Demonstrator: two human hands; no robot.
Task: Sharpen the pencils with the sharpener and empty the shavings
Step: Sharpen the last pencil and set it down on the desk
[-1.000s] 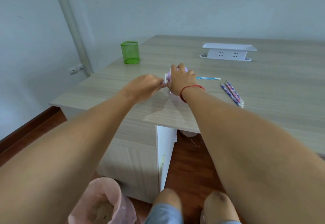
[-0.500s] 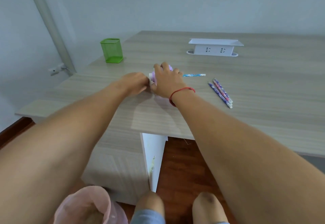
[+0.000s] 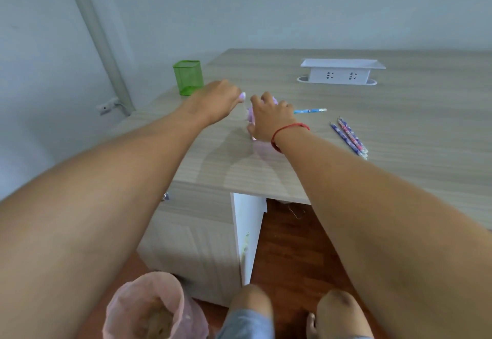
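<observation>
In the head view, against half a second ago, the left hand (image 3: 215, 101) is seen drawn off toward 10 o'clock, so a gap now lies between it and the sharpener (image 3: 250, 116). A small pale piece (image 3: 242, 96) is pinched in its curled fingers; what it is cannot be told. The lilac sharpener is gripped on the desk (image 3: 399, 130) under the right hand (image 3: 270, 121) and mostly hidden. A blue pencil (image 3: 310, 111) lies at its 3 o'clock, three pencils (image 3: 348, 136) at 4 o'clock.

The pencils (image 3: 348, 136) lie right of the sharpener (image 3: 250, 116) (holder (image 3: 187, 77) back-left), bin (image 3: 149, 275) below.
</observation>
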